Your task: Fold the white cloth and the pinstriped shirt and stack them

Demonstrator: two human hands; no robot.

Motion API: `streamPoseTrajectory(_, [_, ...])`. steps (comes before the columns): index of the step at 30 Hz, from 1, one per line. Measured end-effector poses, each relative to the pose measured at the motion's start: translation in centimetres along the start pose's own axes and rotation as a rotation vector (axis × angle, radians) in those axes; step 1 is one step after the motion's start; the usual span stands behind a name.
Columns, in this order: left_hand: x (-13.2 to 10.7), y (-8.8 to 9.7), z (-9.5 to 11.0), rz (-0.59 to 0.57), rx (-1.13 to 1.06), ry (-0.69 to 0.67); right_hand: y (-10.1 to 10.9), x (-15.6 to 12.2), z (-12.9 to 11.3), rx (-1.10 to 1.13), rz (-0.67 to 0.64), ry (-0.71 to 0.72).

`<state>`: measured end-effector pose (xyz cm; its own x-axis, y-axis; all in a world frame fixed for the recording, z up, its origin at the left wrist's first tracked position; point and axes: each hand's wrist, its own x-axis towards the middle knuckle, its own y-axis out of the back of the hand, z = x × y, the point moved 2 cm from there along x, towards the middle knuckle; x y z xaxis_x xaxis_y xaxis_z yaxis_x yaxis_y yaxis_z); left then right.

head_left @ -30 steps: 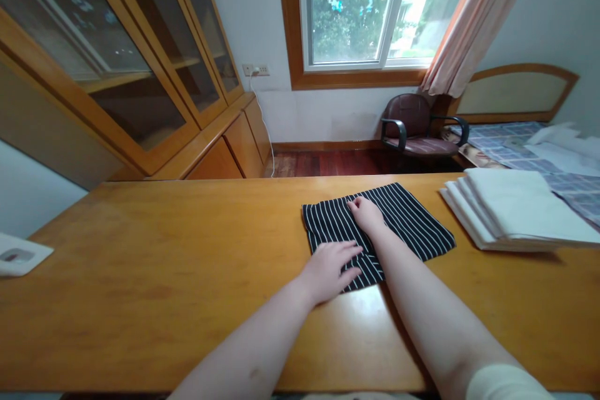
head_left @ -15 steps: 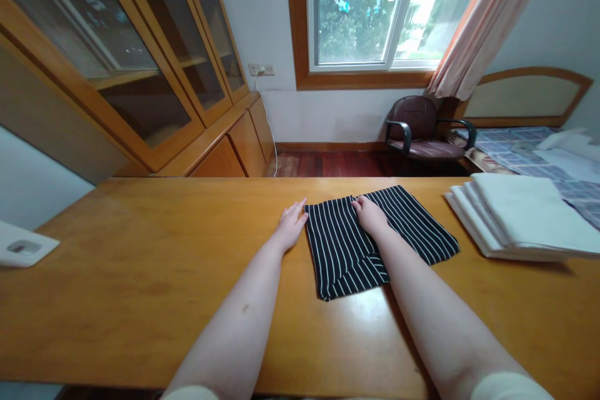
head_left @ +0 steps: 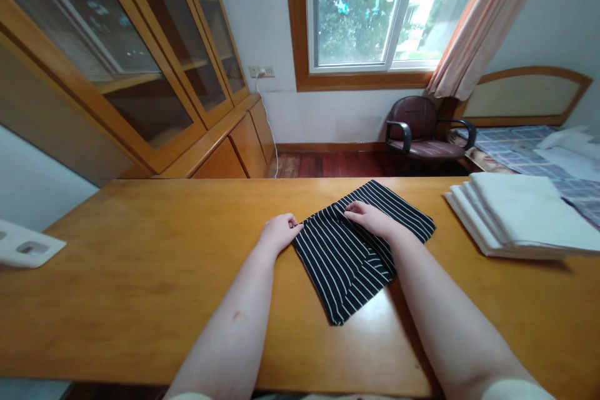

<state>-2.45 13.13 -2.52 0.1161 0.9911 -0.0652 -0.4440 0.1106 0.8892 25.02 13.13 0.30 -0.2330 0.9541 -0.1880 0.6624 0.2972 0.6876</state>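
Black shorts with white stripes (head_left: 328,250) lie spread on the wooden table, turned at a slant, with folds near the middle of the waist and between the legs. My left hand (head_left: 280,232) is closed at the left corner of the waist, thumb and fingers pinching the fabric. Over the middle of the shorts rests my right hand (head_left: 370,220), its fingertips on the cloth just right of a small fold at the waist. The fingers of that hand are slightly apart, and its forearm crosses above the right leg of the shorts.
A stack of folded white cloth (head_left: 520,215) sits on the wooden table (head_left: 154,275) at the right. A white object with cutouts (head_left: 35,247) is at the left edge. Beyond the table are a glass-door cabinet (head_left: 220,137), an armchair (head_left: 422,128) and a bed (head_left: 510,144).
The shorts have turned, their left waist corner coming nearer and the right leg shifting left. My left hand has gone from flat to pinching the corner; my right hand has loosened its pinch.
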Motion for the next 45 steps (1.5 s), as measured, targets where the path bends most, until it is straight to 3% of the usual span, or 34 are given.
streamPoseTrajectory(4, [-0.5, 0.1, 0.8, -0.019, 0.059, 0.086, 1.1, -3.1, -0.2, -0.33, -0.102, -0.292])
streamPoseTrajectory(6, [-1.1, 0.3, 1.2, -0.079, 0.105, 0.105, 0.6, -4.2, 0.0, -0.421, -0.154, -0.335])
streamPoseTrajectory(10, [-2.7, -0.2, 1.4, -0.477, 0.0, 0.099, -0.3, -4.3, 1.4, -0.4, -0.144, -0.136])
streamPoseTrajectory(11, [-2.9, -0.2, 1.4, -0.519, -0.068, 0.096, -0.4, -4.1, 1.8, -0.352, -0.132, -0.063])
streamPoseTrajectory(12, [-3.0, -0.2, 1.5, -0.489, -0.134, 0.082, -0.2, -4.0, 2.3, -0.294, -0.104, 0.006])
streamPoseTrajectory(14, [-2.9, 0.1, 1.9, -0.268, -0.239, -0.014, 0.5, -3.9, 3.2, -0.195, 0.014, 0.095])
streamPoseTrajectory(16, [-2.6, 0.3, 2.6, -0.066, -0.319, -0.199, 1.5, -4.3, 3.9, -0.155, 0.162, 0.083])
streamPoseTrajectory(18, [-2.4, 0.1, 3.4, -0.044, -0.389, -0.359, 2.2, -5.2, 4.5, -0.143, 0.211, -0.003])
streamPoseTrajectory(20, [-2.2, -0.4, 3.7, -0.112, -0.428, -0.414, 2.5, -6.1, 4.9, -0.105, 0.148, -0.058])
streamPoseTrajectory(23, [-1.8, -1.0, 3.7, -0.163, -0.424, -0.389, 2.4, -6.9, 5.3, -0.068, 0.066, -0.007])
streamPoseTrajectory(28, [-1.3, -1.4, 3.7, -0.156, -0.366, -0.321, 2.2, -6.7, 5.7, -0.202, 0.052, 0.047])
streamPoseTrajectory(35, [-0.9, -1.7, 3.8, -0.019, -0.276, -0.3, 2.2, -6.4, 5.2, -0.432, 0.202, 0.007])
streamPoseTrajectory(45, [-0.2, -3.1, 3.7, 0.134, -0.277, -0.036, 1.6, -4.9, 6.2, -0.328, 0.247, -0.034])
